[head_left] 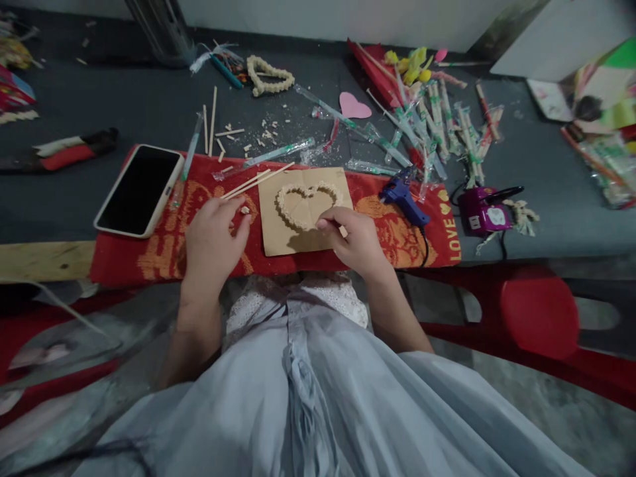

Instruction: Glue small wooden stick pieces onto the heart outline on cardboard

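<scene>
A heart outline built of short pale stick pieces (292,217) stands on a square of brown cardboard (275,242). My right hand (356,240) is at the heart's lower right side, thumb and forefinger pinched together; whatever they hold is too small to make out. To the left of the cardboard, my left hand (213,240) is curled, with a small cut piece of stick (245,210) between thumb and forefinger. Long thin wooden sticks (263,179) lie just beyond my left fingers. Under everything is a red and orange towel (163,248).
A blue glue gun (405,201) lies right of the cardboard, its cord trailing forward. Left is a phone (139,190); beyond it, cutters with red handles (67,154). Stick crumbs, wrapped chopsticks (437,112), a finished-looking heart frame (268,78) and a purple box (484,211) surround the towel.
</scene>
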The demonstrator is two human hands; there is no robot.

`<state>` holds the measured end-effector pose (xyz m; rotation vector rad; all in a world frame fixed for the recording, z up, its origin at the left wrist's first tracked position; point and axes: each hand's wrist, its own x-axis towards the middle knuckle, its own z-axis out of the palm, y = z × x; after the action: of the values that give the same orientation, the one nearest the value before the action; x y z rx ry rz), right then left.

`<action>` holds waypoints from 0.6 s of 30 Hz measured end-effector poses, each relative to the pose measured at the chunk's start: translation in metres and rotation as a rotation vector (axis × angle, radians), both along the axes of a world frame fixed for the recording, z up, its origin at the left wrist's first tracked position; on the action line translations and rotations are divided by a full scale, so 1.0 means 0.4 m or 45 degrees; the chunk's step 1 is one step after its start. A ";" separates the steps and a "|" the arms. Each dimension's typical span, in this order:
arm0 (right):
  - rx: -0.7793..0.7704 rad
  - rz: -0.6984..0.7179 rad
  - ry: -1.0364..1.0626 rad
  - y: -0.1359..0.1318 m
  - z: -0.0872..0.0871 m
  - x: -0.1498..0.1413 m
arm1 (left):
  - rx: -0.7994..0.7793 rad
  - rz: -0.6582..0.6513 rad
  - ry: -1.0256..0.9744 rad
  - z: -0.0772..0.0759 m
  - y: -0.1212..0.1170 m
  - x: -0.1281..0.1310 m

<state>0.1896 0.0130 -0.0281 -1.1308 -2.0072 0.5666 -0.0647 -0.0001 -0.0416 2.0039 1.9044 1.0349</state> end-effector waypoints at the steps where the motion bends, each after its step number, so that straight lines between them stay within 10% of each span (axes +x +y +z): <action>1: 0.010 -0.033 -0.003 -0.004 -0.007 0.013 | 0.018 0.000 -0.010 0.002 -0.008 0.007; 18: -0.221 -0.326 -0.623 -0.230 -0.011 0.317 | -0.060 -0.202 0.009 0.009 -0.030 0.090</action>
<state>0.3164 -0.0789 -0.0323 -1.7365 -2.1915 0.3583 -0.0286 -0.0120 -0.0380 2.0943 1.7237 0.9349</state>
